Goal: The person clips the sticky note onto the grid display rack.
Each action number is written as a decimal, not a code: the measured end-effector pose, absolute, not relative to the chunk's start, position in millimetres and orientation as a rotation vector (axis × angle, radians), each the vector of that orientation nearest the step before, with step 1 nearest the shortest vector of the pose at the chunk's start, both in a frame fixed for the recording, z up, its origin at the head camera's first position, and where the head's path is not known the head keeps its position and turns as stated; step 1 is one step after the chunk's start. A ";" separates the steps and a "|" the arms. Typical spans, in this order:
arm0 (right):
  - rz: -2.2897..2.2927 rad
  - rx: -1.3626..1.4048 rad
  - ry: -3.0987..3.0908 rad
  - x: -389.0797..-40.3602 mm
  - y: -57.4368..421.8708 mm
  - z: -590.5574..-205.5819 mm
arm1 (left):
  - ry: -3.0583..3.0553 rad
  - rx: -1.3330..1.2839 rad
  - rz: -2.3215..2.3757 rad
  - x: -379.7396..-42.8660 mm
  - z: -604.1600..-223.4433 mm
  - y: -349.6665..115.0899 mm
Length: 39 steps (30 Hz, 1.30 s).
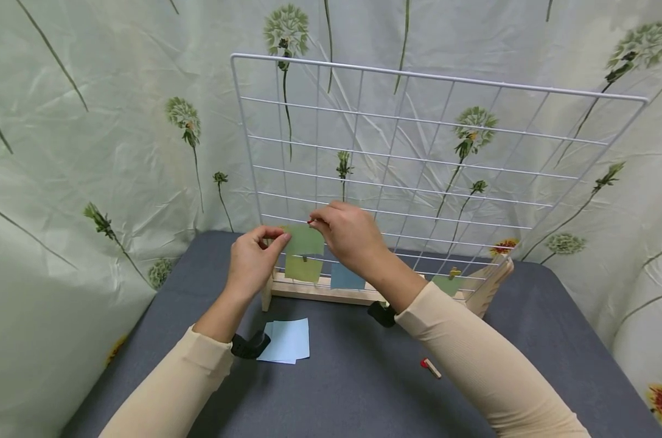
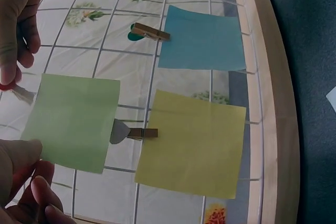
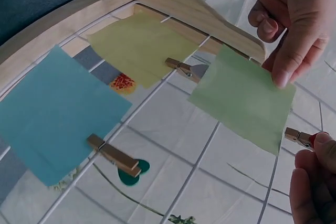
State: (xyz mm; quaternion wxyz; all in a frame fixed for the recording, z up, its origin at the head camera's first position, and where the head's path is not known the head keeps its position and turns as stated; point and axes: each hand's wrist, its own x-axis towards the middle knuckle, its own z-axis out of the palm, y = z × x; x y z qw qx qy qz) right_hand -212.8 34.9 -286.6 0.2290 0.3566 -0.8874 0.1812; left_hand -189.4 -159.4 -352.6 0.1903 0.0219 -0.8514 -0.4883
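Note:
My left hand [image 1: 256, 255] pinches a light green paper square [image 2: 73, 121] by its edge, holding it against a white wire grid [image 1: 386, 176]. Close to the paper's upper edge, my right hand [image 1: 353, 234] grips a small wooden clothespin [image 3: 299, 137] with a red ornament, partly covered by the fingers. Below the green square hangs a yellow paper square [image 2: 194, 148], fastened by a clothespin [image 2: 143, 132] with a grey ornament. Beside it, a blue paper square [image 2: 205, 40] is held on the wires by a clothespin [image 3: 113, 153] with a green heart-like ornament.
The grid stands in a wooden base [image 1: 320, 294] on a dark grey table [image 1: 353, 395]. Light blue paper sheets [image 1: 289, 340] lie at the left front. Another red-tipped clothespin [image 1: 432, 368] lies at the right. A green paper [image 1: 446, 285] hangs near the grid's right end.

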 end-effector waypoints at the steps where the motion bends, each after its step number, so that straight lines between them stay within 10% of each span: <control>1: 0.498 0.976 -2.440 -213.1 33.6 -286.7 | -2.397 0.068 -1.372 -189.9 -352.2 -159.6; 39: 0.292 0.850 -2.513 -214.2 8.2 -285.8 | -2.401 0.099 -1.282 -198.8 -347.4 -159.3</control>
